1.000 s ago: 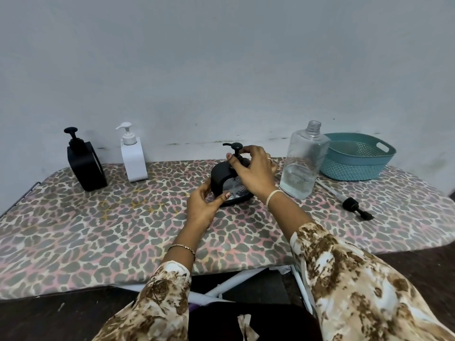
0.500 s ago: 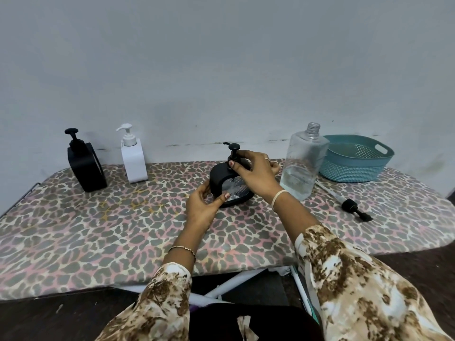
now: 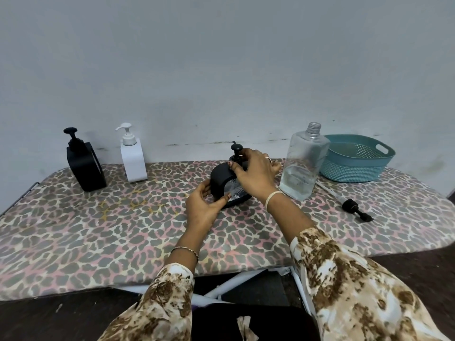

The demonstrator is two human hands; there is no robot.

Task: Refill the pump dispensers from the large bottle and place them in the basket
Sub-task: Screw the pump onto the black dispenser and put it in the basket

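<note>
The round black dispenser (image 3: 220,179) is standing upright about mid-worktop, a bit closer to the back edge. Its pump stem goes straight up and the clear flat face is turned toward the person. The left hand (image 3: 200,205) is wrapped round the lower left side of the body, thumb across the front face and fingers going round the back. The right hand (image 3: 254,174) comes over the top from the right, fingers curled round the collar just under the pump head (image 3: 235,146). Can't honestly tell which way the little spout points, it's too small.

Just right of that, close beside the right hand, is the large clear bottle (image 3: 304,166). It's upright with the cap off, bare threaded neck pointing up, and liquid only in the bottom part. Behind and to the right of it, near the back right corner, sits the teal basket (image 3: 354,163), with the bottle overlapping its left rim in the view.

A loose pump (image 3: 350,205) lies flat on the leopard-print worktop (image 3: 98,230) toward the right edge. Its long axis runs diagonally, clear tube end toward the bottle and black head toward the front right.

Over at the back left corner there's a square black dispenser (image 3: 85,168) with a white dispenser (image 3: 133,158) beside it. Both are upright with pumps on and not touching each other, and the white one's spout points left.
</note>
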